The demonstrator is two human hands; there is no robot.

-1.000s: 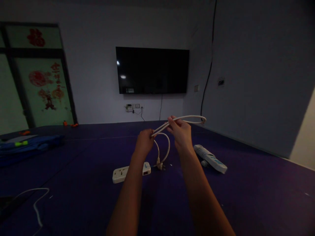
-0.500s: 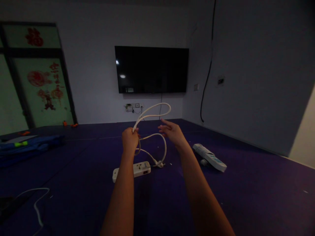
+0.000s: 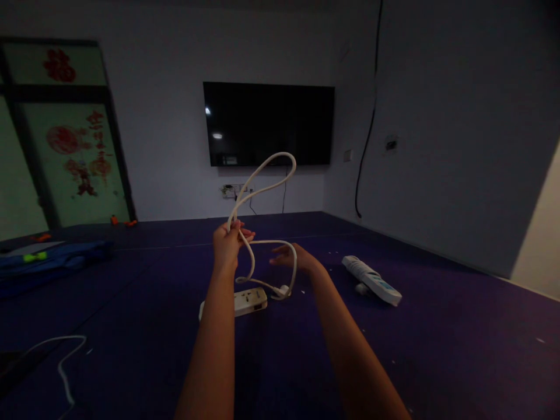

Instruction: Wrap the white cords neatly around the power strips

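Note:
My left hand (image 3: 227, 244) is closed around a white power cord (image 3: 269, 188), whose large loop stands up above the fist. Below the fist the cord curves out to the right and down to its plug (image 3: 283, 290). Beside that plug lies a white power strip (image 3: 249, 300), partly hidden by my left forearm. My right hand (image 3: 297, 259) hovers just behind the cord's lower curve, fingers stretched to the left and apart, with nothing in them. Whether it touches the cord I cannot tell.
A second white power strip (image 3: 371, 280), wrapped in its cord, lies on the dark purple surface (image 3: 437, 344) to the right. At left are a blue cloth item (image 3: 70, 256) and a thin white cable (image 3: 65, 373). A television (image 3: 269, 124) hangs on the far wall.
The upper loop of cord has risen and tilted more upright. My right hand has dropped and shifted slightly left. Fingers of my left hand have loosened a little around the cord.

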